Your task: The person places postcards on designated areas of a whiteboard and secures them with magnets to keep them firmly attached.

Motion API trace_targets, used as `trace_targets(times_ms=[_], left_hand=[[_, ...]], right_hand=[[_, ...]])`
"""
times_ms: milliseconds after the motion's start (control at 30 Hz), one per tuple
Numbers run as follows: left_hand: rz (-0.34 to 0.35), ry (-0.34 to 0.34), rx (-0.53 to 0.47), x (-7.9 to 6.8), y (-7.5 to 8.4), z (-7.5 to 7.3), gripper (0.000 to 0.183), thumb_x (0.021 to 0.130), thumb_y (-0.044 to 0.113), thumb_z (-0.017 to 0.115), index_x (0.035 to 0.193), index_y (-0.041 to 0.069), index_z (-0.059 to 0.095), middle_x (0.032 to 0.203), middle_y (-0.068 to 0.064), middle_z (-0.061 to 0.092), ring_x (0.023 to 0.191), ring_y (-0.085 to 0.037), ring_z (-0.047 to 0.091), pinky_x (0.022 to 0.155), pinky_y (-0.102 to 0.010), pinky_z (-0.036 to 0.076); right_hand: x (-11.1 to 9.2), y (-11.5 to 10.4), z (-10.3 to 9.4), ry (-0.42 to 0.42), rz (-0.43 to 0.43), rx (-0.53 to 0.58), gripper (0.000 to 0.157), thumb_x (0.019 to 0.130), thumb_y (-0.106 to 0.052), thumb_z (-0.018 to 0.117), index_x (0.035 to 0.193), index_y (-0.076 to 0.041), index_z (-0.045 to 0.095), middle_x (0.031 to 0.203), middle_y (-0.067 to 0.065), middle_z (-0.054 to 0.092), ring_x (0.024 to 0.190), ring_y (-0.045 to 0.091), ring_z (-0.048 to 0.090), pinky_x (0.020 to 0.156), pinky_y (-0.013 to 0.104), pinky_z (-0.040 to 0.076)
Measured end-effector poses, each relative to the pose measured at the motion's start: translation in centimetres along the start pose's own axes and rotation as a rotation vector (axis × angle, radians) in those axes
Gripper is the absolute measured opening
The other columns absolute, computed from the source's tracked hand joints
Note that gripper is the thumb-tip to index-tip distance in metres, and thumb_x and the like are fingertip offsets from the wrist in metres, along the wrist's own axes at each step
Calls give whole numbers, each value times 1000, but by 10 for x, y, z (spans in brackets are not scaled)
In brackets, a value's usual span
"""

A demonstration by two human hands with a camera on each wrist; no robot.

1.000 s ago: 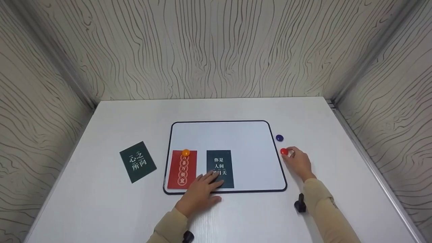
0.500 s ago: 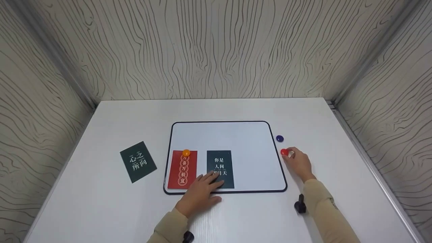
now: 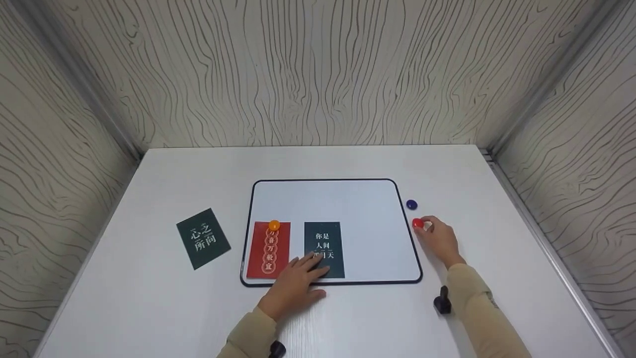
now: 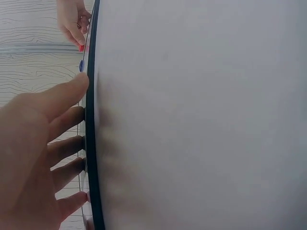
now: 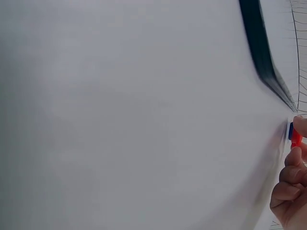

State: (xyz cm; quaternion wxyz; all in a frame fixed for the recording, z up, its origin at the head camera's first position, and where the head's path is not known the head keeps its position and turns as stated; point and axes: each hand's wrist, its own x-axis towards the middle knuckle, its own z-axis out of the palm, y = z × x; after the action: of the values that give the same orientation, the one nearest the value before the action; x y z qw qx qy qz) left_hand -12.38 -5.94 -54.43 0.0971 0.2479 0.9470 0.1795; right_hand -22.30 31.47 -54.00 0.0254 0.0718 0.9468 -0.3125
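Observation:
My left hand [image 3: 293, 284] lies with its fingers spread over the lower part of a dark green card [image 3: 328, 237] printed with white characters. That card rests on a white board [image 3: 377, 223] with a black rim. Left of it on the board lies a red card [image 3: 258, 248], a round orange magnet [image 3: 274, 225] on its top edge. Beyond the board's right rim, my right hand [image 3: 441, 241] pinches a round red magnet [image 3: 418, 223] between thumb and finger. In the right wrist view the red magnet [image 5: 296, 138] shows between the fingertips.
A dark blue magnet [image 3: 412, 204] lies on the table just past the red one. Another dark green card [image 3: 203, 238] lies tilted on the table, left of the board. Patterned panels [image 3: 313, 74] wall the table at the back and both sides.

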Motion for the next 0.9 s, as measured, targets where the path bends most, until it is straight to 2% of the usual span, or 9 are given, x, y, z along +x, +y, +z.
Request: trace_targets(times_ms=[400, 900], left_hand=[[-7, 2, -29, -2, 0, 0, 56, 90, 45, 62, 142, 32, 47, 157, 2, 37, 149, -23, 30, 121, -50, 28], [-25, -14, -38, -1, 0, 0, 56, 90, 46, 61, 143, 35, 45, 159, 5, 34, 150, -22, 27, 123, -49, 25]], right_hand=[[-1, -5, 1, 4, -22, -2, 41, 93, -27, 60, 126, -3, 56, 78, 7, 55, 69, 16, 47, 59, 25, 36], [-1, -14, 3, -19, -16, 18, 39, 94, -25, 59, 128, -5, 56, 77, 6, 54, 68, 16, 48, 58, 24, 38]])
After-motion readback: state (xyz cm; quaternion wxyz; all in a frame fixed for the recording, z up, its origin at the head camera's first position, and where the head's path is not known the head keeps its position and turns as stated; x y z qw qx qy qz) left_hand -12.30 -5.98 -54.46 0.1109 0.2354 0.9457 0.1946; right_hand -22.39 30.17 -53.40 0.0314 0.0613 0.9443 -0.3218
